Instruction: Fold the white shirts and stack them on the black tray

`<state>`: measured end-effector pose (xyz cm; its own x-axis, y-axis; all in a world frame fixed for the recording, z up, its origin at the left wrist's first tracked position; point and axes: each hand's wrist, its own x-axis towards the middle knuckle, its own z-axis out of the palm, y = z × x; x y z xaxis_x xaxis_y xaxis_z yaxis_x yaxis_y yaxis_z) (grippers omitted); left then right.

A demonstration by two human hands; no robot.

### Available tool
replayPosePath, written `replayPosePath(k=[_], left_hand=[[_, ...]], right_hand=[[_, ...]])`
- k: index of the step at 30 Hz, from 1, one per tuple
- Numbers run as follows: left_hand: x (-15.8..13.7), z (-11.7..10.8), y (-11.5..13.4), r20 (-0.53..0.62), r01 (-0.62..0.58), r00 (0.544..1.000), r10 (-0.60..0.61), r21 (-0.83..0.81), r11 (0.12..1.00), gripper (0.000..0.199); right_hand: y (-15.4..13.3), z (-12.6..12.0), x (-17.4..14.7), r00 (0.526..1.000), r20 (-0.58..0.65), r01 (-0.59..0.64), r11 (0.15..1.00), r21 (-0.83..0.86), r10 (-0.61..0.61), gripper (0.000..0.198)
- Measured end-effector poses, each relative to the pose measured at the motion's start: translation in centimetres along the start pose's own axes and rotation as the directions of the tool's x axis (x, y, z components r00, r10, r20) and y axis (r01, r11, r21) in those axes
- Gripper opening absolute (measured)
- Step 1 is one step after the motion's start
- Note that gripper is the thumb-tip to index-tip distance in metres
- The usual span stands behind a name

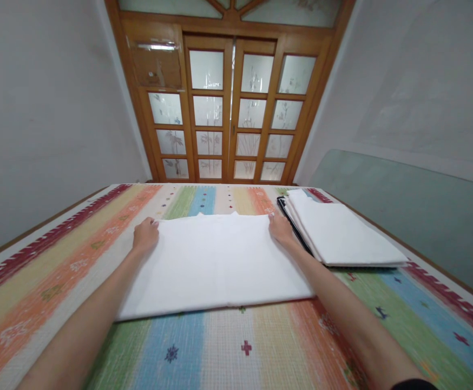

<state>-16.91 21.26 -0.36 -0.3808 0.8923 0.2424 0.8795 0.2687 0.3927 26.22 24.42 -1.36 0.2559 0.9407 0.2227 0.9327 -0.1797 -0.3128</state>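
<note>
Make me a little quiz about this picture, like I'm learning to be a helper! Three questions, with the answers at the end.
1. True or false: the left hand and the right hand both hold the white cloth near its far corners.
2. Where is the folded pile?
a) left of the white cloth
b) right of the white cloth
c) under the white cloth
3. Fill the gap: the tablecloth is patterned with colourful ____.

Key: 1. True; 2. b; 3. stripes.
</note>
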Motion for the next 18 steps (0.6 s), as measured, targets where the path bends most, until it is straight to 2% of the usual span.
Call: replayPosePath(k=[7, 18], left_hand=[[-0.4, 1.4, 0.2, 0.006, -0.047, 0.999, 0.047, 0.086, 0.995, 0.030], [-0.1, 0.9, 1.1, 0.079, 0.019, 0.996, -0.028, 0.112, 0.994, 0.031]], right_hand=[[-0.1, 1.1, -0.3, 0.998, 0.053, 0.021, 0.996, -0.086, -0.017, 0.037], [-0.6, 0.9, 0.3, 0.993, 0.107, 0.057, 0.987, -0.148, -0.041, 0.038]])
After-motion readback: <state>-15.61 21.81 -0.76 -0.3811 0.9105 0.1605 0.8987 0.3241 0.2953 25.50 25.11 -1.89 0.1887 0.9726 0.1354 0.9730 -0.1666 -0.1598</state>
